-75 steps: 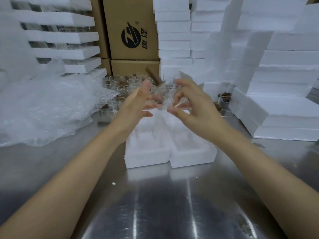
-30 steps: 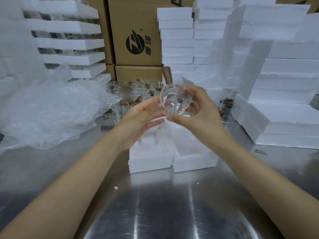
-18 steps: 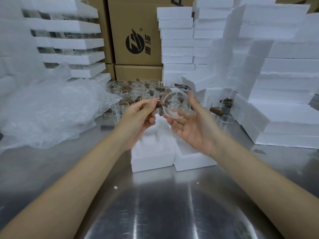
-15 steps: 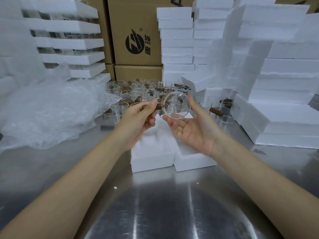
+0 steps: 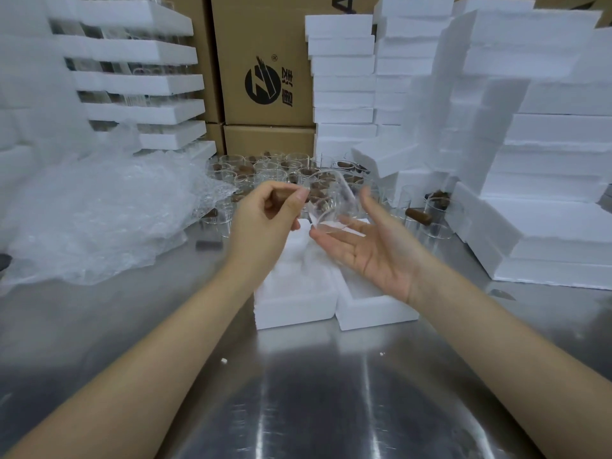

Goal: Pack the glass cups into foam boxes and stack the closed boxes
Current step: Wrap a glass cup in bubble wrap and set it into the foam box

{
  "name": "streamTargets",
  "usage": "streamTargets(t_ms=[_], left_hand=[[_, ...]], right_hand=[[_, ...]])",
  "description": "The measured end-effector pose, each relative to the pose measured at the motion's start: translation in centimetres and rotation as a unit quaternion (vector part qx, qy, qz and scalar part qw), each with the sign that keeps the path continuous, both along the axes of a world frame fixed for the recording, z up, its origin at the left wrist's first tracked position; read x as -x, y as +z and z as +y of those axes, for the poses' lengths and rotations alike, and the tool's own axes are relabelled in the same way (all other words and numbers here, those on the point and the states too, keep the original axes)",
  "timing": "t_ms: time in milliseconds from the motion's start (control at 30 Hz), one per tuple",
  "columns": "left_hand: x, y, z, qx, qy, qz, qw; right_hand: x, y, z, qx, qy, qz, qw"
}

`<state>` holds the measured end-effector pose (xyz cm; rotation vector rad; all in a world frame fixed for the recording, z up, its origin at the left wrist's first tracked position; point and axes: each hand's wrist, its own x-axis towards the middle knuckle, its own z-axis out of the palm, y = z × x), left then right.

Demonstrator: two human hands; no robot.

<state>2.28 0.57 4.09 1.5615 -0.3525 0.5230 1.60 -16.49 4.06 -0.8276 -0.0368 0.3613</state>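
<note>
The left hand (image 5: 265,223) is pinching the brown handle (image 5: 281,194) of a glass cup (image 5: 331,202) between thumb and curled fingers. The cup is hanging tilted in the air, above the far end of the open foam box (image 5: 291,309). The right hand (image 5: 374,250) is lying open, palm up, with straight fingers just under the cup. It seems to be touching the glass, but I cannot tell this for sure.

A second foam piece (image 5: 374,308) is touching the right side of the box. Both are sitting on the steel bench (image 5: 314,409). Behind the box many more cups (image 5: 265,170) are waiting in a group. To the left of the box a heap of bubble wrap (image 5: 99,220) is spreading. To its right and behind it, foam stacks (image 5: 546,193) are rising, with cardboard cartons (image 5: 265,77) behind the cups.

In my judgement the person is checking or turning the cup before packing, so the packing step is only beginning. The next move is asking for lowering the cup into a hollow of the box, with the handle turned to fit the cut-out, gently, because the glass is thin.
</note>
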Motion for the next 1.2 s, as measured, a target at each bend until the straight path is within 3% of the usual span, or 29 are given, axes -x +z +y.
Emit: streamTargets(t_ms=[100,400,700,833,1000,1200], left_hand=[[0.1,0.3,0.2,-0.023,0.026,-0.043,0.998],[-0.6,-0.2,0.4,-0.026,0.012,0.002,1.000],[-0.2,0.2,0.2,0.085,-0.061,0.051,0.993],[-0.3,0.4,0.4,0.145,-0.057,0.103,0.982],[0.1,0.5,-0.1,0.085,-0.035,0.087,0.992],[0.7,0.5,-0.6,-0.019,-0.084,0.072,0.994]], right_hand=[[0.1,0.1,0.3,0.013,-0.018,-0.034,0.999],[0.2,0.2,0.5,0.037,-0.078,-0.066,0.994],[1.0,0.7,0.7,-0.027,0.031,-0.058,0.997],[1.0,0.8,0.7,-0.050,0.015,-0.087,0.995],[0.6,0.3,0.8,0.033,-0.055,-0.152,0.986],[1.0,0.2,1.1,0.136,-0.140,-0.154,0.968]])
